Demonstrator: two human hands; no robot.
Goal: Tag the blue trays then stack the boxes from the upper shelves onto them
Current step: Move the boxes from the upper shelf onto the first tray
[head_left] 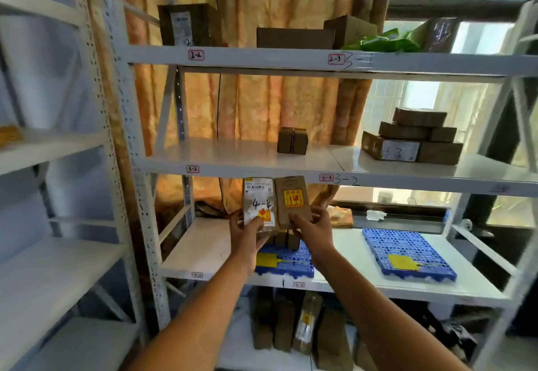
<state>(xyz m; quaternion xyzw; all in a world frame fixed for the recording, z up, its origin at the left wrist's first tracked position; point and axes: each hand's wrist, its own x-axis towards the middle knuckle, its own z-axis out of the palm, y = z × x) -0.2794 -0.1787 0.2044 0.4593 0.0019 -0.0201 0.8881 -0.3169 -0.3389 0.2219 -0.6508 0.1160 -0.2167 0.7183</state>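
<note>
I have both hands up in front of the white rack, each with a flat brown box held upright, side by side and touching. My left hand point(247, 229) grips the left box point(258, 200) by its lower end, thumb curled across the white label marked "4-4" in pen. My right hand point(313, 225) pinches the right box point(292, 200) at its bottom, fingers point(320, 213) wrapped round the far edge and thumb on the face below the yellow sticker. Both boxes sit in the air just under the edge of the shelf point(233, 153) tagged 3-2, above the near blue tray.

That left tray point(294, 263) lies on the lower shelf point(203, 248), partly hidden by my wrists, with a yellow tag point(266, 260) on its front left corner and a small dark box point(286, 239) resting on its back edge. The right tray point(407, 254) lies well apart on the same shelf, a yellow tag point(401, 262) near its front.

On the 3-2 shelf a small square box point(292, 140) stands near the middle, and a stack of boxes point(413, 139) sits at the right end. The top shelf point(262, 57) carries a tall box point(186, 24) at the left, two low boxes point(294, 37) in the middle, and a green bag point(384, 41) beside them. More brown boxes point(291, 321) stand on the bottom level.
</note>
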